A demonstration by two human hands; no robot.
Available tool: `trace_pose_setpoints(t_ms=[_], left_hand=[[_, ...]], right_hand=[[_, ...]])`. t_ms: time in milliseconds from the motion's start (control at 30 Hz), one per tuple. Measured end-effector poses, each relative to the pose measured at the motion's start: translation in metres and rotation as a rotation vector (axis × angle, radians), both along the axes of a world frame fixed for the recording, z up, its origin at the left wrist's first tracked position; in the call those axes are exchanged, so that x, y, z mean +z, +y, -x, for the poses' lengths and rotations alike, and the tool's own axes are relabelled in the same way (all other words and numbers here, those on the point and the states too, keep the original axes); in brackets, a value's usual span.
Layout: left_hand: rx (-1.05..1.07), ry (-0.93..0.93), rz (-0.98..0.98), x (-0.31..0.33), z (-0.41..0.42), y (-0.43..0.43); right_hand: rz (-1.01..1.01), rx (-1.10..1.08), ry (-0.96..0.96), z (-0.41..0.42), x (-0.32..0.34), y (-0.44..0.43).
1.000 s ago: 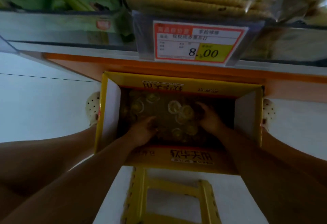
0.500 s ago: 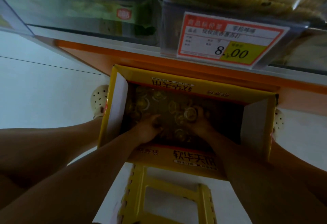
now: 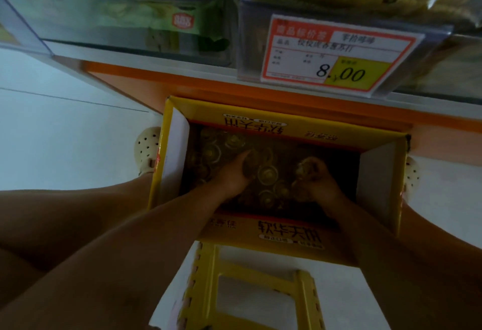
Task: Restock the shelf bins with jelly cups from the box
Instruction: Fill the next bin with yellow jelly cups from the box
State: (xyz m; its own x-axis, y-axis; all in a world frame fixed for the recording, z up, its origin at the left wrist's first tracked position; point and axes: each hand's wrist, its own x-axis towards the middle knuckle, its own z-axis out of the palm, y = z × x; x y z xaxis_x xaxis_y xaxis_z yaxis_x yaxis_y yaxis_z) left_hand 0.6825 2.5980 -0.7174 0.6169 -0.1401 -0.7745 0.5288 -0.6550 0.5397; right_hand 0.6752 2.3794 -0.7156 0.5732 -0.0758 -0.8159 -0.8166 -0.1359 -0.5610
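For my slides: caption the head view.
Left hand and right hand grasp jelly cups inside the yellow box below the shelf.

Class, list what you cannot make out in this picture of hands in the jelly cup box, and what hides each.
1. Head view: how many jelly cups the right hand grips; its curled fingers and the dim box hide them.
2. Head view: whether the left hand grips a cup; its back covers the fingers.
3. Head view: the price tag small print; blurred.

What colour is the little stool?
The stool is yellow, shown best in the head view.
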Motion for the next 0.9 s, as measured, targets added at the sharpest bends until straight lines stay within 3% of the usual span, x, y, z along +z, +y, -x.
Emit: trace_pose_setpoints(t_ms=[200,300,433,533,700,900], left_hand=[[-0.343,0.023,-0.045,-0.024,-0.032,-0.028],[-0.404,0.037,-0.039,-0.039,-0.032,-0.031],[-0.565,-0.114,-0.093,-0.059,-0.032,-0.025],[-0.497,-0.14,-0.107,-0.058,-0.031,-0.02],[-0.194,-0.131,0.0,-0.07,-0.024,-0.012],[-0.097,-0.136,0.03,-0.064,-0.02,-0.003]], right_hand=[[-0.087,-0.076,0.073,0.013,0.027,-0.011],[-0.116,-0.108,0.107,0.012,0.036,-0.011],[-0.081,-0.089,0.14,0.009,0.038,-0.009],[-0.088,-0.105,0.184,0.004,0.039,-0.002],[-0.102,-0.091,0.252,-0.004,0.045,0.006],[-0.095,-0.161,0.293,0.0,0.043,0.008]])
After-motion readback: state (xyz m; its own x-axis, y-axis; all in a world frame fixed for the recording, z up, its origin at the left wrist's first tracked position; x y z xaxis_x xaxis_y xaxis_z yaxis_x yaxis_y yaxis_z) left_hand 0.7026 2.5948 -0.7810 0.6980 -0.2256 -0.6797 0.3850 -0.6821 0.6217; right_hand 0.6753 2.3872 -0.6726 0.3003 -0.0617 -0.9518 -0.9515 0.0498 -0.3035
